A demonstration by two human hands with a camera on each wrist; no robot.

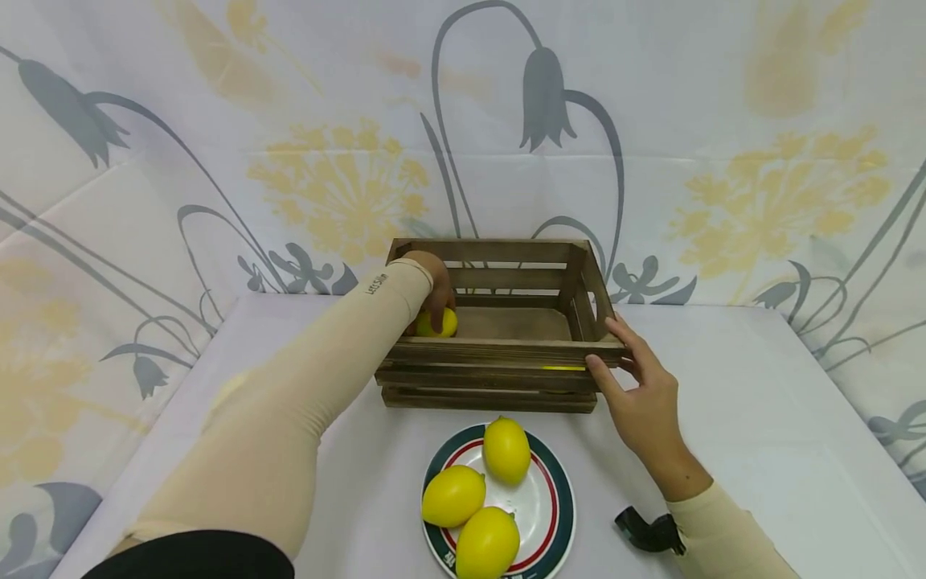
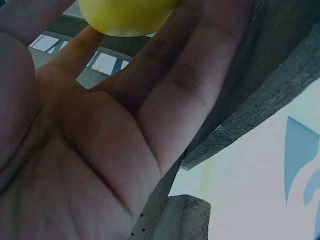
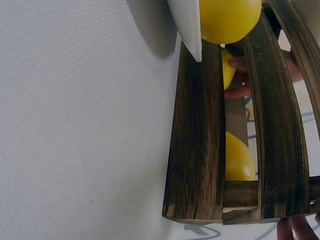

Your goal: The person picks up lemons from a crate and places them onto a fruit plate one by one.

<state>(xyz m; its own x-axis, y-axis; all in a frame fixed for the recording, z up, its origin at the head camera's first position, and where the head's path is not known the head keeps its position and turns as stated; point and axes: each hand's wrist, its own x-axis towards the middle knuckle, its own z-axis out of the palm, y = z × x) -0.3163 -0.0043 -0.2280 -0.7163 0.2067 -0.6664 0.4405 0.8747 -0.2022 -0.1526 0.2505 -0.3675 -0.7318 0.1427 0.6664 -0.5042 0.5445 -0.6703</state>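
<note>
A slatted wooden crate (image 1: 499, 354) stands at the back of the table. Inside its left end, my left hand (image 1: 437, 291) reaches down and holds a lemon (image 1: 446, 323) in its fingers. That lemon (image 2: 127, 15) also shows at the fingertips in the left wrist view. My right hand (image 1: 646, 402) grips the crate's front right corner, thumb on the front slat and fingers at the end rim. Through the slats, the right wrist view shows a second lemon (image 3: 239, 157) lying in the crate near its right end.
In front of the crate sits a plate (image 1: 534, 507) with a dark green rim, bearing three lemons (image 1: 453, 496). A black curved piece (image 1: 647, 531) is beside my right sleeve. Patterned cloth (image 1: 651, 201) hangs behind the table.
</note>
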